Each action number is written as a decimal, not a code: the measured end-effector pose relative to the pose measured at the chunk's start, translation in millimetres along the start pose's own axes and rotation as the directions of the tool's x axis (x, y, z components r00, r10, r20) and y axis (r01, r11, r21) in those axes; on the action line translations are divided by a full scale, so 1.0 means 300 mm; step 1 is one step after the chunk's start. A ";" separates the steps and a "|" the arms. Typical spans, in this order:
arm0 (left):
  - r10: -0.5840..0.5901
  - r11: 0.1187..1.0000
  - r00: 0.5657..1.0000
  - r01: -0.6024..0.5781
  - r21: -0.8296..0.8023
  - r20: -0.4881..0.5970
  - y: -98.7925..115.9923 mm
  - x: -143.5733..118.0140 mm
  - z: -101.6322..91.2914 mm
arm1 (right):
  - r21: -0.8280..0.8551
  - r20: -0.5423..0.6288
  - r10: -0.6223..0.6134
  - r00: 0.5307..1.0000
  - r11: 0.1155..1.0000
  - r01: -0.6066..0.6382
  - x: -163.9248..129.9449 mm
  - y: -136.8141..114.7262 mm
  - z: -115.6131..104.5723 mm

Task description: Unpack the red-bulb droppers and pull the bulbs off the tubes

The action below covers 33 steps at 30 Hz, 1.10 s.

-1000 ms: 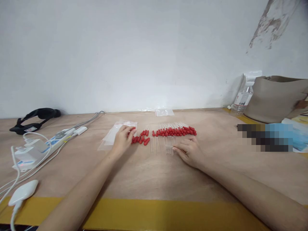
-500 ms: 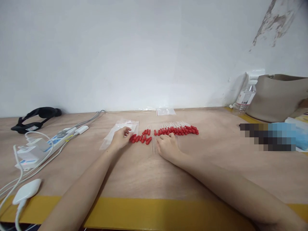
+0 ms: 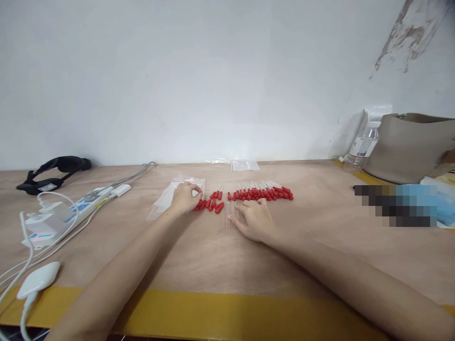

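Observation:
My left hand (image 3: 185,198) is at the left end of a small group of loose red rubber bulbs (image 3: 212,203). Its thumb and fingers curl together just above them, and whatever is between the fingertips is hidden. Several thin clear glass tubes (image 3: 228,220) lie side by side on the table, right of these bulbs. Over their right side rests my right hand (image 3: 255,219), thumb spread from the fingers, touching or nearly touching the tubes. Behind it a long row of glass droppers with red bulbs (image 3: 265,193) points toward the wall. A few more droppers (image 3: 216,193) lie left of that row.
Clear plastic bags (image 3: 167,196) lie beneath and beside my left hand, another bag (image 3: 245,165) by the wall. A power strip (image 3: 83,206) with chargers and cables, and a black headset strap (image 3: 53,175), occupy the left. A bottle (image 3: 364,144) and a beige bin (image 3: 408,147) stand right.
My left hand has moved slightly right and its fingers have drawn together over the red bulbs. My right hand has shifted a little right, its thumb now apart from the fingers, uncovering more glass tubes.

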State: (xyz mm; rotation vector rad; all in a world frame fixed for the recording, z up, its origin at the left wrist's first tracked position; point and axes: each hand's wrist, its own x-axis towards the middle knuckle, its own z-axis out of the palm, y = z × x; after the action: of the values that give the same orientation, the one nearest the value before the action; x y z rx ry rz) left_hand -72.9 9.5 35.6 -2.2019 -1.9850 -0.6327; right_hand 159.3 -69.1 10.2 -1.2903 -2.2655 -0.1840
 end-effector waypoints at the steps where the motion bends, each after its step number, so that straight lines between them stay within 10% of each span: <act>1: -0.017 0.999 0.998 0.015 0.035 0.055 0.016 0.021 0.002 | -0.001 -0.020 0.004 1.000 1.000 -0.004 -0.014 0.019 -0.010; 13: -0.173 0.985 0.917 0.165 0.053 0.360 0.134 0.137 0.030 | 0.058 -0.160 0.156 0.975 0.987 -0.148 -0.147 0.193 -0.012; 20: 0.032 0.999 0.997 -0.029 -0.041 0.066 0.143 -0.011 -0.018 | 0.093 -0.299 0.065 0.952 0.995 -0.039 -0.143 0.187 -0.010; 26: 0.532 0.777 0.802 -0.590 -0.221 -0.270 0.168 -0.214 0.079 | 0.041 -0.317 -0.070 0.946 0.995 0.088 -0.138 0.166 -0.018; 33: 0.584 0.731 0.759 -0.646 -0.219 -0.289 0.180 -0.243 0.121 | 0.021 -0.360 0.000 0.933 1.000 0.008 -0.140 0.172 -0.033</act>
State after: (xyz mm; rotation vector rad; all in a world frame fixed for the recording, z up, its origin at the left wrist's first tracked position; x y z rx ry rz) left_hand -16.2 -52.6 -14.1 -2.6291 -0.9784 -1.0464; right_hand 223.2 -77.1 -9.4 -1.1340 -1.9511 -0.3653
